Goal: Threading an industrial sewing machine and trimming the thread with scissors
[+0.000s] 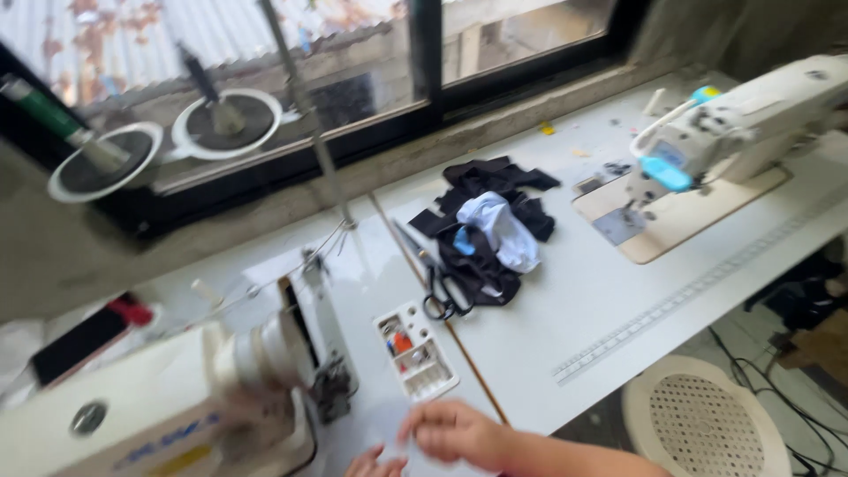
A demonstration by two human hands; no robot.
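Both hands (pixel 442 442) pinch pale cloth (pixel 402 459) below compartment tray (pixel 417 353).

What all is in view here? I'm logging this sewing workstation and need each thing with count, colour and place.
Sewing machine: 1, white, far right on table.
Sewing machine: 1, white, near left.
Fabric pile: 1, black and white, table centre.
Scissors: 1, black handles, beside fabric.
Parts tray: 1, white, front of table.
Table: 1, white.
Stool: 1, white, perforated, lower right.
Thread stands: 2, round, by window.
Right hand: bottom edge, fingers curled; blurred.
Left hand: bottom edge, mostly cut off.
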